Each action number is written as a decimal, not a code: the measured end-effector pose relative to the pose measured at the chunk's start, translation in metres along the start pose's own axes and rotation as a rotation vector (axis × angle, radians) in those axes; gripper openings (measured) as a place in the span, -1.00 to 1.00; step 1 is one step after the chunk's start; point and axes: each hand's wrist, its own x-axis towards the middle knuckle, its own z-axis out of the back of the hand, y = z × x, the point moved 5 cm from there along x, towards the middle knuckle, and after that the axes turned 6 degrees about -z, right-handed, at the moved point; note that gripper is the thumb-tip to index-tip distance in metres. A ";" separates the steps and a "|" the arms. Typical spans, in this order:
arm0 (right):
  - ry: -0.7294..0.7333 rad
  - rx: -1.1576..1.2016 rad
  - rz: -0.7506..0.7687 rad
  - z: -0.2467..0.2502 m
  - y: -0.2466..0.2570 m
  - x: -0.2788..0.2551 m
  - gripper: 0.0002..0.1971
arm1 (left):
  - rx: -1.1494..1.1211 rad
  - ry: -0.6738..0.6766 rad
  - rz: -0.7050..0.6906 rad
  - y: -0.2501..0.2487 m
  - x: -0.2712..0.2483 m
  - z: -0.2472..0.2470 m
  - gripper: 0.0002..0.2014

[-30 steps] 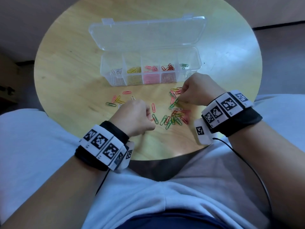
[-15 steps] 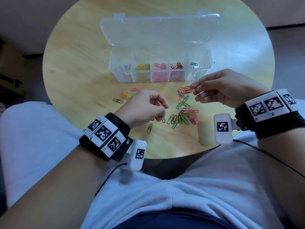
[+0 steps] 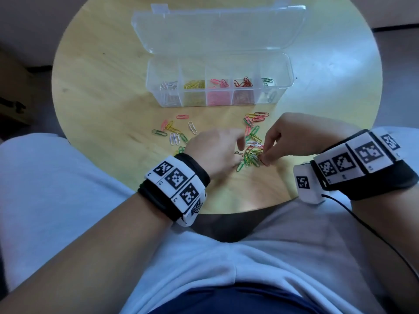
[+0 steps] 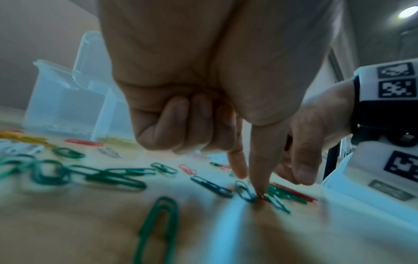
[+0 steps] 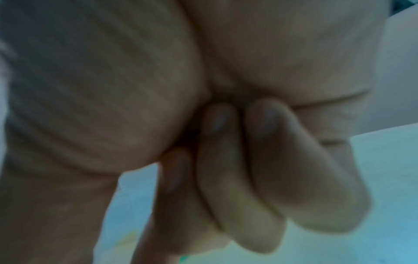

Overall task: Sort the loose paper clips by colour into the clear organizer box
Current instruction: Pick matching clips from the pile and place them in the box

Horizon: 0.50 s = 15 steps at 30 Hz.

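Note:
The clear organizer box [image 3: 288, 64] stands open on the round wooden table [image 3: 102, 87], its lid [image 3: 217, 30] folded back. Its compartments hold white, yellow, pink, red and green clips, left to right. A mixed heap of loose clips [image 3: 250, 141] lies in front of it. My left hand [image 3: 237, 155] reaches into the heap; in the left wrist view its thumb tip [image 4: 260, 189] presses on the clips, the index finger hangs beside it and the other fingers are curled. My right hand [image 3: 264, 157] pinches a red clip [image 3: 264, 163] at the heap's near right edge.
A second scatter of clips [image 3: 172, 132] lies left of the hands. The table's near edge runs just behind both wrists, above my lap in pale shorts [image 3: 68, 200]. The right wrist view is blurred and shows only curled fingers [image 5: 237, 178].
My right hand has come down from near the box to the heap's near edge. My left hand has moved right into the heap. The camera has tilted a little.

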 end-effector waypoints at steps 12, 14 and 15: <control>-0.124 -0.079 -0.022 -0.001 0.013 0.013 -0.91 | 0.088 0.012 0.135 0.016 0.001 0.008 -0.91; -0.144 -0.055 -0.022 0.001 0.011 0.014 -0.91 | 0.088 0.027 0.131 0.017 0.001 0.008 -0.86; -0.153 -0.037 -0.019 0.003 0.010 0.015 -0.90 | 0.078 0.030 0.127 0.018 0.001 0.008 -0.83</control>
